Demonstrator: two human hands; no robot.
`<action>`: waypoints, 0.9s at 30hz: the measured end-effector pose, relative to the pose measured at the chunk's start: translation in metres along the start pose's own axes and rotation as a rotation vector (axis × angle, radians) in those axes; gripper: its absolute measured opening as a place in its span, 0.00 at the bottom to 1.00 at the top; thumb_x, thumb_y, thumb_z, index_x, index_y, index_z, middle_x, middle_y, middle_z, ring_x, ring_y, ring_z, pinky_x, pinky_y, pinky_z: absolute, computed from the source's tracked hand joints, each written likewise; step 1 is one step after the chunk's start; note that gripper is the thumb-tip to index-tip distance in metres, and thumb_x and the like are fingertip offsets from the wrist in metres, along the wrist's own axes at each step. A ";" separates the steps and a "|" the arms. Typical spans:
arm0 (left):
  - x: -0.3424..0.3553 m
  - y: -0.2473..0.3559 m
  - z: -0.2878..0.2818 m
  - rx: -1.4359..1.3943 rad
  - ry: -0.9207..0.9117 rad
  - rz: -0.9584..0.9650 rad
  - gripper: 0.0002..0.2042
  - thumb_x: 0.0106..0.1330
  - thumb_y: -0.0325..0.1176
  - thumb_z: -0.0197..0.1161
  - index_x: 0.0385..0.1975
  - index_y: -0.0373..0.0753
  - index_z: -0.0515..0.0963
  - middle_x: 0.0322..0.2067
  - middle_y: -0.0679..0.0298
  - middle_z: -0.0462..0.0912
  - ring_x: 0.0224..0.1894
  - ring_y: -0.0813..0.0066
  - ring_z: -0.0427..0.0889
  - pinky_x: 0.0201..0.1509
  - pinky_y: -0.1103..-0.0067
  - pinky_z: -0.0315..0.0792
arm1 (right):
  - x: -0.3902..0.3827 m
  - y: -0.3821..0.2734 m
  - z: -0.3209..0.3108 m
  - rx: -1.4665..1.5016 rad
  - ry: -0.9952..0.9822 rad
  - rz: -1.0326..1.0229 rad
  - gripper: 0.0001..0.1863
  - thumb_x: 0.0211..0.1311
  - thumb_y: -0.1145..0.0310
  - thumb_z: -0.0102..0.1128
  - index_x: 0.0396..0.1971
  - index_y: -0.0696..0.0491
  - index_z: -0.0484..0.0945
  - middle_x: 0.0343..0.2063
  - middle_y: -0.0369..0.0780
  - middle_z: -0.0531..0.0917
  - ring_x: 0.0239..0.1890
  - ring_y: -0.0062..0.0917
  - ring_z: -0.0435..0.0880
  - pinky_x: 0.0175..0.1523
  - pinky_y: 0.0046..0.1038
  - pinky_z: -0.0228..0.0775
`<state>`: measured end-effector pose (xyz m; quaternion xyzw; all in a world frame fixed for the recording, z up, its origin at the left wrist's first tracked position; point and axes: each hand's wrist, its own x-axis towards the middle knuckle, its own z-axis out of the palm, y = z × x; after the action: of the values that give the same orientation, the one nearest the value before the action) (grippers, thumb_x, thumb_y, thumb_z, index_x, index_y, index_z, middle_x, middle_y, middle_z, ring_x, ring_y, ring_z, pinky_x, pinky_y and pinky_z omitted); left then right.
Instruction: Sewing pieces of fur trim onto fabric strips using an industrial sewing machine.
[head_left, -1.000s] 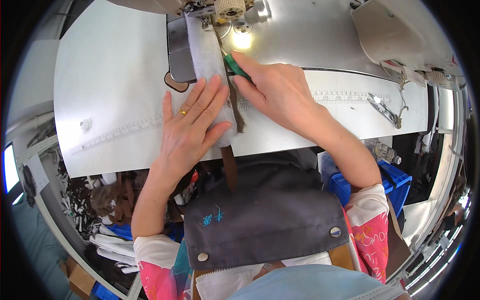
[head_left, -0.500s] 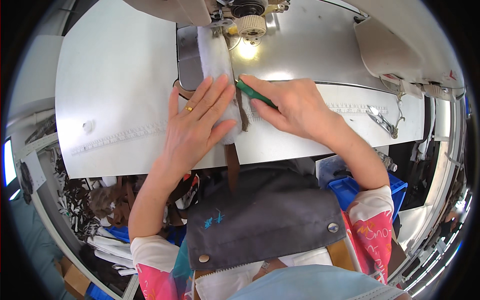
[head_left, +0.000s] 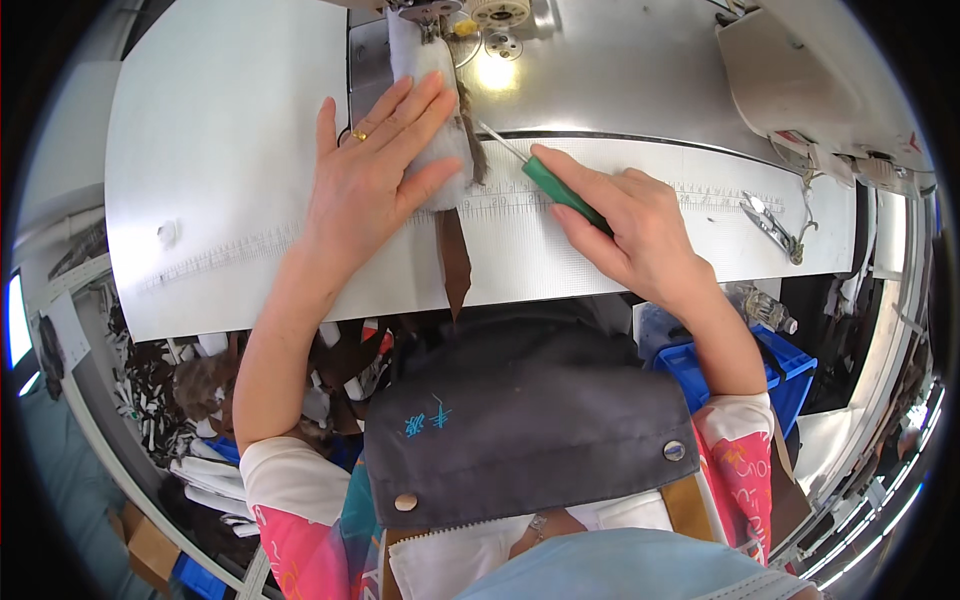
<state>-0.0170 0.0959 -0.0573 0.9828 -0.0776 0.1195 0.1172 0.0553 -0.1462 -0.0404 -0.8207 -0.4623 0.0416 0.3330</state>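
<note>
My left hand (head_left: 375, 165) lies flat with fingers spread on a strip of white fluffy fabric (head_left: 445, 185). The strip's far end is under the head of a sewing machine (head_left: 430, 12). Dark brown fur (head_left: 476, 150) shows along its right edge, and a brown strip (head_left: 454, 262) hangs from its near end past the table edge. My right hand (head_left: 630, 225) is closed around the green handle of a thin metal-shafted tool, like an awl or screwdriver (head_left: 560, 190). Its tip points at the brown edge, a little apart from it.
Thread snips (head_left: 768, 225) lie at the right of the white table (head_left: 220, 200), which has a ruler marking along it. A machine part (head_left: 800, 85) stands at the far right. Below the edge are a blue crate (head_left: 790, 370), a clear bottle (head_left: 760, 303) and heaped scraps (head_left: 200, 385).
The fabric and my left hand have moved away from me, toward the machine. My right hand has drawn back to the right, and the tool's metal shaft now shows.
</note>
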 end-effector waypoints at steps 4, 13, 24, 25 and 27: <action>0.000 0.005 -0.004 -0.087 0.009 -0.053 0.24 0.60 0.44 0.62 0.57 0.50 0.70 0.59 0.74 0.70 0.62 0.71 0.67 0.64 0.48 0.47 | 0.004 0.002 -0.007 -0.048 -0.072 -0.080 0.24 0.52 0.72 0.60 0.53 0.52 0.74 0.20 0.41 0.78 0.18 0.34 0.73 0.27 0.32 0.66; -0.032 0.004 -0.013 -0.250 0.341 -0.141 0.15 0.54 0.31 0.68 0.43 0.44 0.79 0.44 0.69 0.80 0.49 0.68 0.78 0.63 0.58 0.54 | 0.008 0.009 -0.004 -0.130 -0.154 -0.166 0.25 0.53 0.73 0.60 0.54 0.51 0.72 0.18 0.40 0.76 0.17 0.34 0.73 0.25 0.33 0.65; -0.012 0.024 -0.013 -0.305 0.249 0.021 0.09 0.50 0.24 0.67 0.32 0.38 0.81 0.36 0.67 0.81 0.39 0.69 0.79 0.42 0.75 0.73 | 0.008 0.007 -0.006 -0.176 -0.122 -0.204 0.19 0.53 0.71 0.58 0.48 0.53 0.74 0.15 0.38 0.76 0.17 0.36 0.76 0.22 0.34 0.66; -0.008 0.023 -0.017 -0.360 0.185 0.001 0.08 0.51 0.25 0.67 0.32 0.37 0.81 0.35 0.66 0.81 0.38 0.68 0.79 0.41 0.76 0.73 | 0.008 0.006 -0.006 -0.179 -0.122 -0.199 0.19 0.53 0.70 0.59 0.47 0.53 0.74 0.15 0.39 0.76 0.17 0.36 0.76 0.22 0.34 0.66; -0.005 0.023 -0.019 -0.418 0.119 -0.014 0.07 0.51 0.25 0.66 0.31 0.37 0.81 0.35 0.65 0.81 0.38 0.67 0.79 0.39 0.78 0.73 | 0.007 0.004 -0.006 -0.185 -0.119 -0.188 0.19 0.53 0.70 0.59 0.47 0.53 0.74 0.14 0.39 0.76 0.16 0.36 0.76 0.22 0.33 0.66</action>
<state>-0.0300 0.0794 -0.0363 0.9289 -0.0867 0.1578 0.3235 0.0645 -0.1450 -0.0367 -0.7971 -0.5581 0.0157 0.2303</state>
